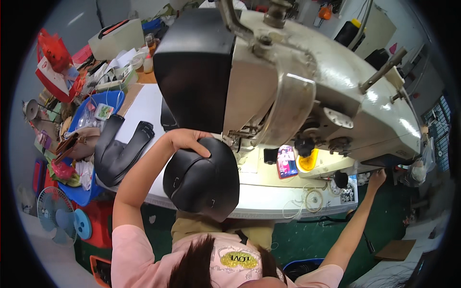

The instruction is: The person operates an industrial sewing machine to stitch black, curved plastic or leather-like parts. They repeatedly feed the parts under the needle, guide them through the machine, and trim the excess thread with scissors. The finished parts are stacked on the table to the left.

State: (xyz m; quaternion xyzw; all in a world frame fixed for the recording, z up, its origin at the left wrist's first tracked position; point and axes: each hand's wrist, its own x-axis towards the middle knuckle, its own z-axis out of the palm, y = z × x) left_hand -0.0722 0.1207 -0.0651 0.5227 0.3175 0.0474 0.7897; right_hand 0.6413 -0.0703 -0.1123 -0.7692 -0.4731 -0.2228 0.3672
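My left hand grips the upper edge of a curved black leather piece, thumb lying on its face. The piece has a seam across it and small metal-looking fittings. Its top right edge is close by the needle area of a large pale sewing machine; the exact contact there is hidden. Far to the right, my right hand reaches up to the dark handwheel at the machine's end, its fingers curled against it and partly hidden.
More black leather pieces lie on the white table to the left. Beyond them stands a blue basket amid clutter. A phone, a yellow dish and a bobbin tray are under the machine arm. A fan stands lower left.
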